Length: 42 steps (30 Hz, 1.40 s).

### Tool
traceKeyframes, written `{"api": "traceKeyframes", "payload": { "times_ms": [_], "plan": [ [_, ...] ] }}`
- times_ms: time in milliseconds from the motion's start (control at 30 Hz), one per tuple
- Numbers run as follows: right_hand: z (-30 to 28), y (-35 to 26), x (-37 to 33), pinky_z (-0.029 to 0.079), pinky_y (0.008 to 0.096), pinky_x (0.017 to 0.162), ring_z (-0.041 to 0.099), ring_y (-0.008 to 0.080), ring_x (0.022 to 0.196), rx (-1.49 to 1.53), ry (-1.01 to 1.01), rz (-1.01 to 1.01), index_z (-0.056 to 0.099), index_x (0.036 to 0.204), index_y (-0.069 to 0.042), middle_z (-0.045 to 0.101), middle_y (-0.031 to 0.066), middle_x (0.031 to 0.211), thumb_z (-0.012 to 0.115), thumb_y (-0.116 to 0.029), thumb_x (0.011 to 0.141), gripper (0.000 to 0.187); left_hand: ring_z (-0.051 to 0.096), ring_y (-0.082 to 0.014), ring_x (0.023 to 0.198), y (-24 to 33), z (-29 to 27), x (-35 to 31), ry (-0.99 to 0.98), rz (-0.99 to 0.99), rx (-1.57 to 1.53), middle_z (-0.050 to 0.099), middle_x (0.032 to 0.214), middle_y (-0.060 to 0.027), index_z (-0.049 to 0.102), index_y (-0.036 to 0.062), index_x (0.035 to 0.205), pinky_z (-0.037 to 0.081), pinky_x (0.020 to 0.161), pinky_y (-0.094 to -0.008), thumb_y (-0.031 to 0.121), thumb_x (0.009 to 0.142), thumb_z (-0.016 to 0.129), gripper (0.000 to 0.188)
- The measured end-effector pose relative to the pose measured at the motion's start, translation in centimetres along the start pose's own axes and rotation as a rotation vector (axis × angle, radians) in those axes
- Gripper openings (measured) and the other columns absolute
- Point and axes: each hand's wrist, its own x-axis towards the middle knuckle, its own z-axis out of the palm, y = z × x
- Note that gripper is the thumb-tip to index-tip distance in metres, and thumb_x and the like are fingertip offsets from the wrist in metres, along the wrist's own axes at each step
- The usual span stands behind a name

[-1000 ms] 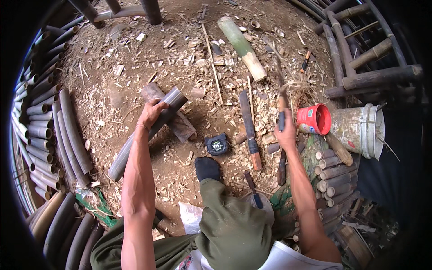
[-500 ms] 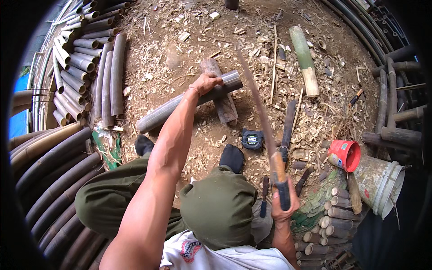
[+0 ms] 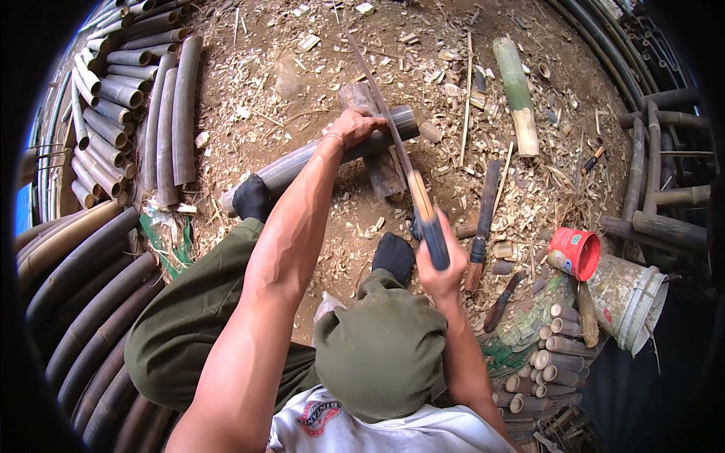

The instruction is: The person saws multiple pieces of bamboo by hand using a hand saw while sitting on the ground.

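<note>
So the dark bamboo tube [image 3: 287, 167] is propped across the wood block [image 3: 387, 177], its right end left jutting past it, and it's clamped by the left hand's [image 3: 358, 127] grip above the block, probably to kill any rolling. A foot [image 3: 252, 198] is set against the tube well left of the block, likely for steadying too. The saw [image 3: 420, 195] is firmly gripped by the right hand [image 3: 445, 266] nearside of the block, blade angled over the jutting end; contact can't be told.

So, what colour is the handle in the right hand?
The handle is tan toward the blade, black behind; head view.
</note>
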Motion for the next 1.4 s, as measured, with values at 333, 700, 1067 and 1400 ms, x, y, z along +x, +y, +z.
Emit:
{"api": "traceKeyframes", "payload": {
  "times_ms": [333, 700, 1067, 1400],
  "plan": [
    [-6.5, -4.6, -2.7, 0.054, 0.0294, 0.069, 0.066, 0.0166, 0.073, 0.173, 0.09, 0.172, 0.049, 0.134, 0.01, 0.068, 0.0113, 0.085, 0.059, -0.004, 0.079, 0.057, 0.057, -0.0345, 0.112, 5.0, -0.3, -5.1, 0.258, -0.197, 0.243, 0.058, 0.118, -0.0156, 0.055, 0.0087, 0.128, 0.046, 0.096, -0.0436, 0.05, 0.066, 0.079, 0.078],
    [-6.0, -2.4, -4.2, 0.056, 0.0323, 0.064, 0.071, 0.023, 0.07, -0.154, -0.03, -0.013, 0.053, 0.129, 0.011, 0.07, 0.0208, 0.098, 0.063, -0.004, 0.075, 0.057, 0.064, -0.0363, 0.103, 4.8, 0.3, -3.6, 0.27, -0.28, 0.229, 0.058, 0.12, -0.0148, 0.059, 0.0178, 0.123, 0.053, 0.083, -0.047, 0.065, 0.094, 0.042, 0.058],
    [-6.8, -3.4, -7.5, 0.055, 0.0358, 0.06, 0.071, 0.0317, 0.068, -0.215, -0.128, -0.01, 0.053, 0.124, 0.017, 0.069, 0.0259, 0.089, 0.063, 0.0, 0.076, 0.052, 0.066, -0.0355, 0.099, 5.2, 0.7, -3.5, 0.372, -0.318, 0.217, 0.063, 0.11, -0.0131, 0.067, 0.0162, 0.105, 0.053, 0.08, -0.0459, 0.072, 0.086, 0.048, 0.061],
    [1.1, -0.4, 0.9, 0.046, 0.0342, 0.047, 0.054, 0.0177, 0.047, -0.038, -0.018, 0.026, 0.055, 0.133, 0.002, 0.054, 0.0087, 0.063, 0.064, 0.001, 0.075, 0.059, 0.066, -0.0322, 0.098, 5.4, 0.5, -3.5, 0.319, -0.347, 0.248, 0.065, 0.106, -0.0108, 0.068, 0.017, 0.113, 0.053, 0.081, -0.0437, 0.063, 0.089, 0.051, 0.054]
  ]
}}
